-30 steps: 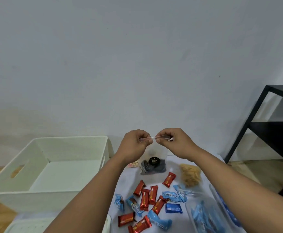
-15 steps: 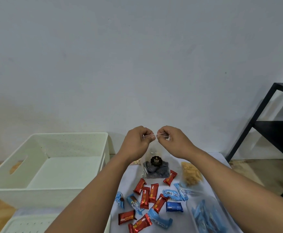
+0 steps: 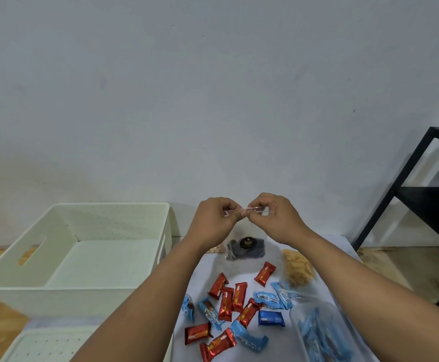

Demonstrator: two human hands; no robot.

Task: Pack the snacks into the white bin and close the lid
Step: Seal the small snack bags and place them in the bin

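My left hand (image 3: 214, 220) and my right hand (image 3: 273, 218) pinch the top edge of a clear zip bag of dark cookies (image 3: 245, 248), held up above the white table (image 3: 330, 246). The fingertips nearly meet at the bag's seal. The empty white bin (image 3: 30, 296) stands open at the left. Its perforated lid (image 3: 38, 346) lies in front of it at the bottom left. Several red snack bars (image 3: 225, 303) and blue snack packets (image 3: 268, 300) lie scattered on the table below my arms.
A clear bag of yellow crackers (image 3: 298, 269) lies right of the cookie bag. A clear bag of blue packets (image 3: 320, 333) sits at the bottom right under my right forearm. A black metal shelf (image 3: 422, 189) stands at the far right. A plain wall is behind.
My hands have drawn closer together along the bag's top edge; the gap between the fingertips has shrunk. The bag stays lifted in about the same place.
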